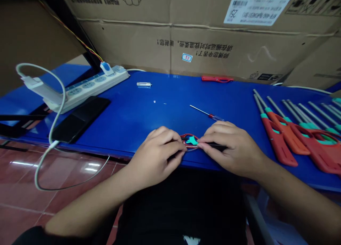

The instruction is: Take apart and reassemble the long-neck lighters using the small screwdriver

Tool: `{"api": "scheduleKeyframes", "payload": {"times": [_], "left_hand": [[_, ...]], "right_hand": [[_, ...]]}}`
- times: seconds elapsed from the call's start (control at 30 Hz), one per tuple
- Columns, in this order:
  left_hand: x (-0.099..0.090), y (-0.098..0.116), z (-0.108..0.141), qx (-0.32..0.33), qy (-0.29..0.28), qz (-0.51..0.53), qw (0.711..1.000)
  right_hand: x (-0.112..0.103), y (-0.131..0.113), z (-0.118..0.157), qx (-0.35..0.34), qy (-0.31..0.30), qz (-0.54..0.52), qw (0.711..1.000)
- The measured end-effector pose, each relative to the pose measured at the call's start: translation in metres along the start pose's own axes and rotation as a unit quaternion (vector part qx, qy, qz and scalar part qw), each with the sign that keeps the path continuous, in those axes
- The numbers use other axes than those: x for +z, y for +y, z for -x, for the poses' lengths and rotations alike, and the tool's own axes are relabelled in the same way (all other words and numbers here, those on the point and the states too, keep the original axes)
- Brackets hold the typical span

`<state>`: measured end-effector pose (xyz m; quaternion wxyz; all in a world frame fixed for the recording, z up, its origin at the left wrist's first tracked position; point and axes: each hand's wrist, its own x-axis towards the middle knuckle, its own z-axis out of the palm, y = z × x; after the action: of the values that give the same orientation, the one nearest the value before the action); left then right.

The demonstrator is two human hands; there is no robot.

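Between my two hands lies an opened red lighter shell [183,135] with a green trigger piece [192,141] inside it, near the table's front edge. My left hand [162,151] has its fingers curled round the shell's left end, which they largely hide. At the right end my right hand [229,145] pinches the lighter beside the green piece, and a dark rod shows under its fingers. A screwdriver [202,111] with a clear and red handle lies just beyond my right hand. Farther back, a red shell half [217,79] rests by the cardboard box.
Several red and orange lighters [279,142] with metal tubes lie at the right. A black phone [81,119] with a white cable and a power strip [93,87] are at the left. A small clear cylinder [144,84] lies before the large cardboard box [138,46].
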<state>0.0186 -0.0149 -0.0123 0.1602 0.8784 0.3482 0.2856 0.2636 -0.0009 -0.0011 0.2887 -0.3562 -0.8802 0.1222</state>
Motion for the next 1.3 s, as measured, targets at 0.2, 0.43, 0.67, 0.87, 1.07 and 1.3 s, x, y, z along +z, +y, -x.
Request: {"api": "scheduleKeyframes", "payload": {"times": [0.2,0.43,0.67,0.87,1.07,1.3], "left_hand": [[-0.003,-0.001,0.003,0.027,-0.041,-0.02,0.999],[-0.006,-0.008,-0.007,-0.065,-0.024,-0.018,0.997],[-0.007,-0.01,-0.011,-0.071,-0.063,0.023,0.995],[-0.005,-0.011,-0.012,-0.077,-0.05,0.035,0.995],[0.0,-0.013,-0.008,-0.05,0.011,-0.006,0.999],[0.002,-0.013,-0.004,-0.019,0.025,-0.043,0.999]], "right_hand": [[0.002,0.0,0.001,0.009,-0.007,0.006,1.0],[0.003,-0.001,-0.002,0.012,-0.02,0.007,1.0],[0.004,0.002,-0.006,-0.027,-0.023,-0.04,0.999],[0.006,0.003,-0.005,-0.032,-0.019,-0.038,0.999],[0.005,0.0,-0.005,0.002,-0.023,0.014,1.0],[-0.001,0.0,-0.002,0.009,-0.009,0.018,1.0]]}}
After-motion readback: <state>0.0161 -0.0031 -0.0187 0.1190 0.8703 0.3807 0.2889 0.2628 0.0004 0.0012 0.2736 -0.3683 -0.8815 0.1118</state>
